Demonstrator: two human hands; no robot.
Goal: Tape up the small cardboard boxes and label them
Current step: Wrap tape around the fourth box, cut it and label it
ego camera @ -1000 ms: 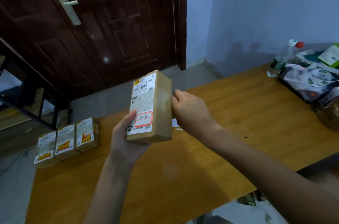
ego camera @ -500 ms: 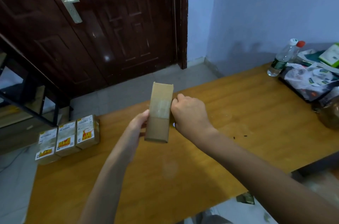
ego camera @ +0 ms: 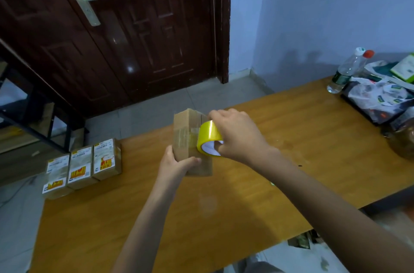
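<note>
A small brown cardboard box (ego camera: 187, 136) is held upright above the wooden table (ego camera: 246, 194), its plain sides toward me and clear tape across one face. My left hand (ego camera: 177, 164) grips its lower end from below. My right hand (ego camera: 237, 134) holds a yellow tape roll (ego camera: 209, 136) against the box's right side. Three labelled boxes (ego camera: 83, 166) lie side by side at the table's left corner.
Two plastic bottles (ego camera: 347, 71) and a heap of bags and packets (ego camera: 385, 98) crowd the table's far right. A dark door (ego camera: 125, 26) stands behind, with tiled floor (ego camera: 156, 107) between it and the table.
The box turned from label-forward to plain sides toward me. My right hand now shows a yellow tape roll pressed to the box; the left hand's grip moved to the bottom end.
</note>
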